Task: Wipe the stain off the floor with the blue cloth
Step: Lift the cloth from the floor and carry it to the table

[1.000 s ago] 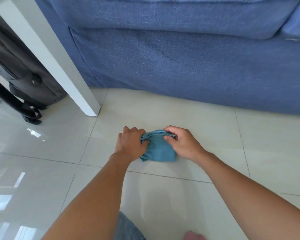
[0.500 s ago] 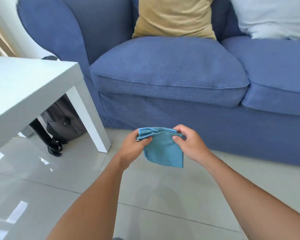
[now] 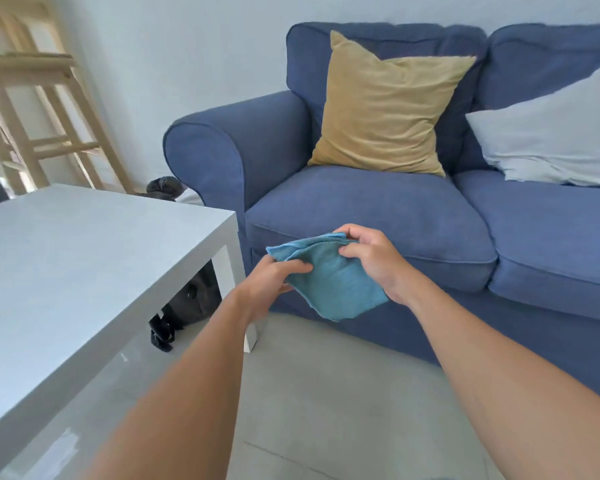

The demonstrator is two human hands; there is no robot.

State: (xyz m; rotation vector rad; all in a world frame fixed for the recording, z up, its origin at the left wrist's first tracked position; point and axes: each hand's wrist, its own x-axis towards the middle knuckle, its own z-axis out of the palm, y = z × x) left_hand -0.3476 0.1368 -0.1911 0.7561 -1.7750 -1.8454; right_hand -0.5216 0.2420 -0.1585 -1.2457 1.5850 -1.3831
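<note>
The folded blue microfibre cloth (image 3: 333, 282) is up in the air, well clear of the pale tiled floor (image 3: 326, 393), held between both hands in front of the blue fabric sofa (image 3: 378, 209). The left hand (image 3: 274, 275) pinches the cloth's near-left edge, thumb on top and fingers (image 3: 297, 267) curled beneath. The right hand (image 3: 374, 254) pinches the upper right corner, fingertips pressed together on the folded hem. The lower part of the cloth hangs loose below both grips.

No stain shows on the visible stretch of floor, so I'd judge the step in hand to be tidying or refolding the cloth. To do that well, keep both pinches on the folded edge so the layers stay stacked, square the corners, and make a flat pad with a clean face outward. If more wiping is needed, bring it down flat on the tile, not bunched, so the whole face presses evenly.

By count: one blue cloth, two hands, one sofa with two seat cushions in view, one mustard-yellow square pillow (image 3: 381, 109), one pale grey-blue pillow (image 3: 551, 140), one white low table surface (image 3: 84, 258) to the left, one dark bag (image 3: 184, 306) under it, and one light wooden stool frame (image 3: 49, 109) by the wall.
</note>
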